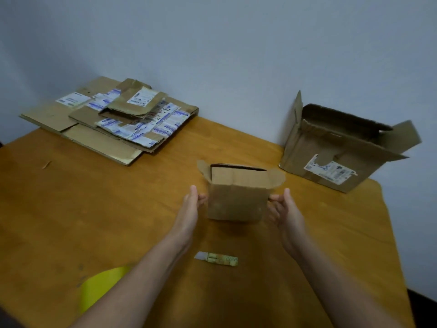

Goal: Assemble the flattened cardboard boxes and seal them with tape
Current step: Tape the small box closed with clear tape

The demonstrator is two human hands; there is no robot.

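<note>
Small box (236, 200) is upright mid-worktop (118, 209), top flaps open, apparently held just off the surface. Left hand (191, 205) on its left wall, right hand (287, 210) on its right, equally near. Palms face inward, thumbs up; fingers (273, 199) look fairly straight, pressing the walls, not wrapped.

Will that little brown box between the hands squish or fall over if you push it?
Probably light: the small box is plain thin cardboard. It would likely squish some, since its top flaps are loose and untaped. Pushed, it should slide on the smooth table, not roll, having flat sides.
</note>
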